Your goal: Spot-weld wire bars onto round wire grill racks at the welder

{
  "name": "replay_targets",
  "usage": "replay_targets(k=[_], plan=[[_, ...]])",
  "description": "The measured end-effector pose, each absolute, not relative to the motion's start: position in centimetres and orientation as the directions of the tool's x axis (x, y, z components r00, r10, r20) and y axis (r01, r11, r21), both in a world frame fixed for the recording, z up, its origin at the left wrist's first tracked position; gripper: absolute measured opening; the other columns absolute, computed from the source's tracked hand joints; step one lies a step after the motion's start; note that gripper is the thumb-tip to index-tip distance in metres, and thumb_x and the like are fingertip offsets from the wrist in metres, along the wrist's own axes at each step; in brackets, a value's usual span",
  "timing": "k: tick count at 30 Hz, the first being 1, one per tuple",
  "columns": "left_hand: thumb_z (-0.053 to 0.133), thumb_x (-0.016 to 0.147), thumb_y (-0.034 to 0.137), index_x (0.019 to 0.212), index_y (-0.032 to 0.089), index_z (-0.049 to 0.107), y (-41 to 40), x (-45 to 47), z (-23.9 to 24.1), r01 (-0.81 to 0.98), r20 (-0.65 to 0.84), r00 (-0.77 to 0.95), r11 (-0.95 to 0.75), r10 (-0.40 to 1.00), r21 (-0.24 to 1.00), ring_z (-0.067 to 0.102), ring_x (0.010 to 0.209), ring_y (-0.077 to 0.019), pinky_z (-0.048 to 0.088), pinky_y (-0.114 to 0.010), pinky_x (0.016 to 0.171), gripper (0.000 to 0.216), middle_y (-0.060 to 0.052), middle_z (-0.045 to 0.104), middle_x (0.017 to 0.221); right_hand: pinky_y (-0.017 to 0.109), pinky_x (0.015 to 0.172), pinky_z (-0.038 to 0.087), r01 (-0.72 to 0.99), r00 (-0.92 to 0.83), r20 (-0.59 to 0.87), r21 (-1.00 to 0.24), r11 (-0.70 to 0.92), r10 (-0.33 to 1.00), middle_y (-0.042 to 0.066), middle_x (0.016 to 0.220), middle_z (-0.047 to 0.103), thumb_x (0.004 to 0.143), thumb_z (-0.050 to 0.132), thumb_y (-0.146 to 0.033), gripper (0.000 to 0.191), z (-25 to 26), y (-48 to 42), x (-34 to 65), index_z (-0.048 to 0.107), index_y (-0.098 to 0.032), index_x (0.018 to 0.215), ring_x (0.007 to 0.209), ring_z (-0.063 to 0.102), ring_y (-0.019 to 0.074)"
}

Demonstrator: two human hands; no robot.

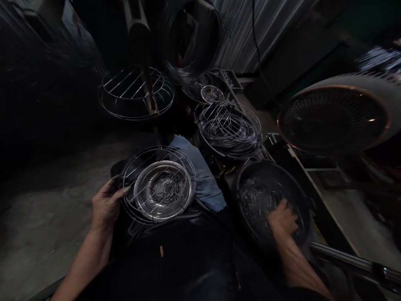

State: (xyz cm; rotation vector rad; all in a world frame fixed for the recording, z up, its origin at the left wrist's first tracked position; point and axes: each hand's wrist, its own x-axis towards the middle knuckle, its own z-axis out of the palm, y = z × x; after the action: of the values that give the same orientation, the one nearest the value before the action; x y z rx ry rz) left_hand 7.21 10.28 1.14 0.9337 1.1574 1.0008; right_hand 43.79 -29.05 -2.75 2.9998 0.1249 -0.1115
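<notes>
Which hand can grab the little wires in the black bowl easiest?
Probably the right hand: it rests inside the black bowl, on the little wires. The left hand grips the wire frame.

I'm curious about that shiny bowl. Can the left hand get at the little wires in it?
Probably not easily: the left hand grips the wire frame, whose bars cross over the steel bowl and its wires.

Your count: three round wire guard frames (191, 171) (136, 93) (247, 115). Two shiny steel dishes (163, 190) (212, 93), one large, one small. Two coils of dark wire (227, 131) (183, 76), one flat, one upright. One dark round bowl (247, 175) holding short wire pieces (253, 200), too many to count. One pale round fan (335, 113).
</notes>
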Motion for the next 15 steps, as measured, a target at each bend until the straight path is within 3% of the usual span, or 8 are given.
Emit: replay_targets(k=[10, 15], plan=[[0.092, 0.045, 0.024, 0.097, 0.020, 0.074, 10.3, 6.9, 0.8, -0.142, -0.273, 0.127, 0.290, 0.953, 0.946, 0.064, 0.077, -0.0123, 0.052, -0.023, 0.077, 0.055, 0.001, 0.072, 0.086, 0.055, 0.088, 0.050, 0.066, 0.993, -0.108, 0.148, -0.987, 0.051, 0.028, 0.126, 0.056, 0.085, 0.052, -0.034, 0.072, 1.1, -31.8, 48.3, 0.034, -0.008, 0.150, 0.119, 0.054, 0.0454], [0.091, 0.046, 0.023, 0.098, 0.020, 0.075, 10.3, 6.8, 0.6, -0.157, -0.271, 0.143, 0.292, 0.952, 0.944, 0.064, 0.077, -0.0128, 0.052, -0.022, 0.074, 0.055, 0.000, 0.072, 0.087, 0.057, 0.076, 0.051, 0.010, 1.000, 0.013, 0.138, -0.990, 0.012, 0.029, 0.124, 0.055, 0.089, 0.042, -0.043, 0.068, 2.7, -32.1, 48.0, 0.035, -0.015, 0.150, 0.116, 0.055, 0.0487]])
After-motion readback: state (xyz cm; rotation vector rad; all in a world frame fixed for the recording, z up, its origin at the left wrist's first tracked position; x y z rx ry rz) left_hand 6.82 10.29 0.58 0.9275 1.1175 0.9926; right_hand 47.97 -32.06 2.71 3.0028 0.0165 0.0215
